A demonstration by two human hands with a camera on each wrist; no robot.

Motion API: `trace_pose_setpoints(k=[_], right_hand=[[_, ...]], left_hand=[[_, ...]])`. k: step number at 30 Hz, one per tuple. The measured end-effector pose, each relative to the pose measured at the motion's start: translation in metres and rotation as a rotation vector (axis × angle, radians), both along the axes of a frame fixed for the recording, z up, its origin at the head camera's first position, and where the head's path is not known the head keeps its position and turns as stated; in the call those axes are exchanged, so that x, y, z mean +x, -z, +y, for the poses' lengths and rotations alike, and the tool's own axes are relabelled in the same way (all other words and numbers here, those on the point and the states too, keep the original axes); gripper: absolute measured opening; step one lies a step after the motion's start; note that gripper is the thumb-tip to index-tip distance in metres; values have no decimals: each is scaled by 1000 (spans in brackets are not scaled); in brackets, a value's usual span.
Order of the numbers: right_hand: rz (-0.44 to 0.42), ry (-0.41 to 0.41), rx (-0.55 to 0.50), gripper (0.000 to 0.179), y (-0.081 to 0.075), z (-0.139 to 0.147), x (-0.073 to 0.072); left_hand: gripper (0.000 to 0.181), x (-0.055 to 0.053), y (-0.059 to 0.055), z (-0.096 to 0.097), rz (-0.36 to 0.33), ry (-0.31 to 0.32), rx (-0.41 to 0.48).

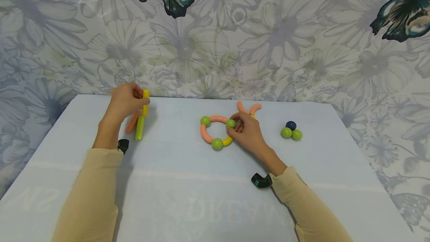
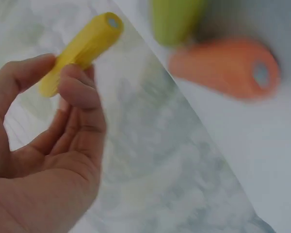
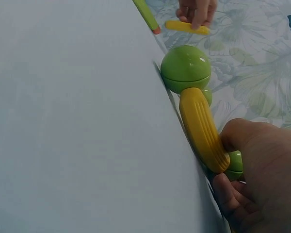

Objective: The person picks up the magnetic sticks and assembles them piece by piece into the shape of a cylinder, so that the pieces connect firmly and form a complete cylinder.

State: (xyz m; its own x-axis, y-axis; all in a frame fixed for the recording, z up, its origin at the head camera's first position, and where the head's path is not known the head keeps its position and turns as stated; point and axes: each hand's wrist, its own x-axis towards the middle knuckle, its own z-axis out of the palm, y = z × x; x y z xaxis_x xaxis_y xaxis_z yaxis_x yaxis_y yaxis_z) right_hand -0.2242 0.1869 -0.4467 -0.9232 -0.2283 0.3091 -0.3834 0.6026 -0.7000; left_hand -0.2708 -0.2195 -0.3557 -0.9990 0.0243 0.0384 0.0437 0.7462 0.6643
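Note:
My left hand (image 1: 127,98) pinches a yellow stick (image 2: 85,48) between thumb and fingers; a small grey metal disc shows in its end. Just beneath it in the head view are a lime-green stick (image 1: 139,128) and an orange stick (image 1: 133,121). Around a green ball (image 1: 230,123) on the right of a ring, my right hand (image 1: 248,132) has its thumb and fingers, with a fingertip against the curved yellow piece (image 3: 201,126). Curved orange pieces (image 1: 205,133) and two more green balls (image 1: 217,144) form the rest of the ring on the table.
Behind the right hand, two curved orange pieces (image 1: 256,108) and a bit of yellow show, partly hidden. Farther right, a dark blue ball (image 1: 290,125) sits against two green balls (image 1: 286,133). The white table (image 1: 188,174) ends at a flower-patterned wall (image 1: 215,47).

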Motion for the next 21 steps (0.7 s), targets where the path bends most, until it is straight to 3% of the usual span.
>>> trace_pose_setpoints(k=[6, 14, 21], right_hand=[[-13, 0, -5, 31, 0, 0, 2], [5, -14, -9, 31, 6, -2, 2], [61, -32, -13, 31, 4, -1, -1]], left_hand=[[27, 5, -3, 39, 136, 129, 76], [24, 12, 14, 92, 231, 237, 160], [25, 16, 25, 130, 302, 364, 176]])
